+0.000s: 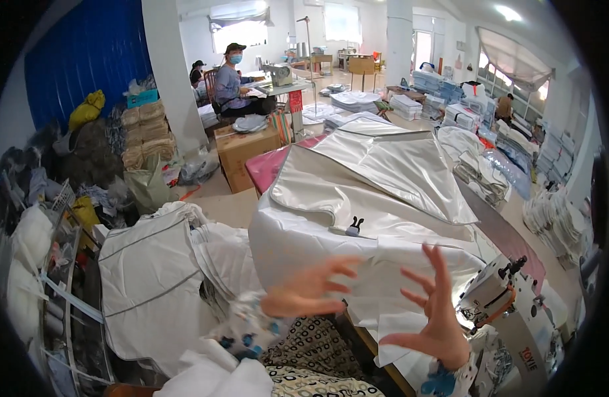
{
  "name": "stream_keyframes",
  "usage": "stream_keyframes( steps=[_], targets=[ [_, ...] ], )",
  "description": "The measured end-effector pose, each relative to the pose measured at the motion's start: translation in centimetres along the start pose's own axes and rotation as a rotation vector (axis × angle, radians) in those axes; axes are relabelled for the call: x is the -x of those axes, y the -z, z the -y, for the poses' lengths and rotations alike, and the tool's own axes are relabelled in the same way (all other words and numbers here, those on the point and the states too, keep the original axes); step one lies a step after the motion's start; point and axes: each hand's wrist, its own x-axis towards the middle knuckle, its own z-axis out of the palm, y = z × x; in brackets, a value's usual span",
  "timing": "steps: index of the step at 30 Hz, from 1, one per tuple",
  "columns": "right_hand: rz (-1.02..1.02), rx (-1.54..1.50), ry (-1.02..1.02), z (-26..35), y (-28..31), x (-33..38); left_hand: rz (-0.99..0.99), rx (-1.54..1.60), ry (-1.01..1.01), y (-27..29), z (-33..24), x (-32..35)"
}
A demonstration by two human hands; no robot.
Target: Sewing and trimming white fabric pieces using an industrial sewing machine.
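Note:
Both of my hands are raised above the near edge of the work table, fingers spread and holding nothing. My left hand (pixel 311 286) is a little blurred, its fingers pointing right. My right hand (pixel 433 314) is held palm inward, fingers up, close to the white sewing machine (pixel 499 298). Beyond them a large white sheet of shiny fabric (pixel 377 169) with grey piping lies over the table in folds. A small dark clip-like piece (pixel 355 226) sits on the fabric. Patterned cloth (pixel 311 351) covers my lap.
To the left hang stacked white piped panels (pixel 149 278), beside a metal rack (pixel 70 291) of bundles. A cardboard box (pixel 245 155) stands past the table. A masked person (pixel 233 86) sits at another sewing machine (pixel 278 74). Fabric piles (pixel 556 215) line the right side.

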Motion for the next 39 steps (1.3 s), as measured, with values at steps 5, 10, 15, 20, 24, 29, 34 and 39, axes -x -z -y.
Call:
stream_keyframes(
  steps=[5,10,15,20,24,29,34,39],
  targets=[
    [-0.215,0.040,-0.306,-2.8,-2.2,7.7,0.148,-0.011,0.049,-9.9,7.8,-3.9],
    [-0.666,0.345,-0.613,-5.1,-2.0,15.0,0.278,-0.609,-0.300,-15.6,13.2,-5.9],
    [-0.733,0.405,-0.705,-5.8,-2.3,19.1,0.357,-1.011,-0.343,-16.7,16.3,-5.1],
    [-0.691,0.444,-0.674,-7.4,-2.9,19.1,0.190,-1.073,-0.253,-15.9,17.7,-6.6],
    [-0.603,0.661,-0.402,-9.6,-4.3,17.3,0.154,-1.064,-0.241,-14.6,16.8,-9.1],
    [-0.429,0.737,-0.206,-11.4,-6.7,13.4,0.174,-0.418,0.271,-11.7,14.3,-13.9],
    [-0.502,0.876,-0.324,-12.7,-8.4,10.7,0.343,-0.290,0.254,-12.6,12.5,-16.4],
    [-0.513,0.962,-0.495,-11.7,-9.7,10.6,0.560,-0.208,0.458,-14.1,12.4,-17.3]
  ],
)
